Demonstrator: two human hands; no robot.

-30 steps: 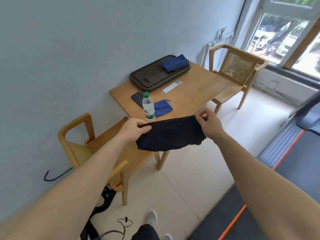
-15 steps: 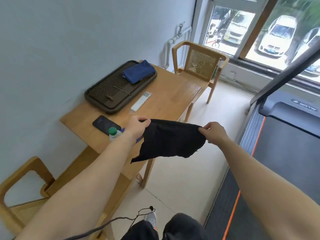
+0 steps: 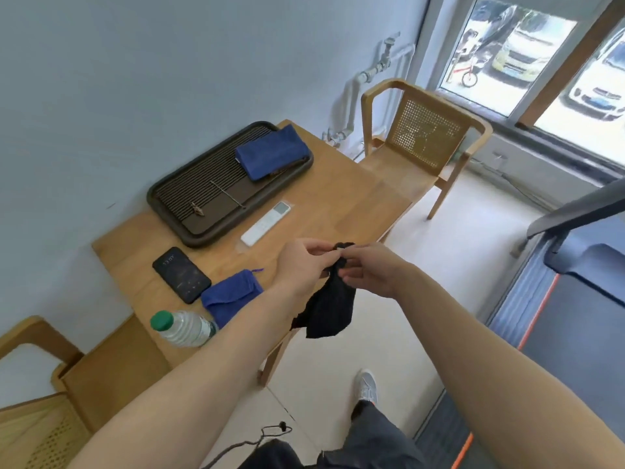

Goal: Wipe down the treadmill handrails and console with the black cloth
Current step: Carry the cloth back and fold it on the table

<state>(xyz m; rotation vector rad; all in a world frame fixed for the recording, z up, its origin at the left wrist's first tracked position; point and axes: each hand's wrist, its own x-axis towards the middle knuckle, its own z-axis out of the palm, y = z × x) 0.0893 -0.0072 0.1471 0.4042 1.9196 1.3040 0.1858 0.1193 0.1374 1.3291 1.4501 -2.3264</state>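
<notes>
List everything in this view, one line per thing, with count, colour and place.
black cloth: one, black, bunched, hanging from both hands
table: one, light wood, against the wall
tray: one, dark brown, on the table by the wall
blue cloths: two, blue, one on the tray, one on the table beside the bottle
phone: one, black, on the table
remote: one, white, beside the tray
bottle: one, clear with green cap, table's near end
chairs: two, light wood, one at each table end
treadmill: one, dark with orange trim, right
left hand: one, grips the cloth's top
right hand: one, grips the cloth's top
</notes>
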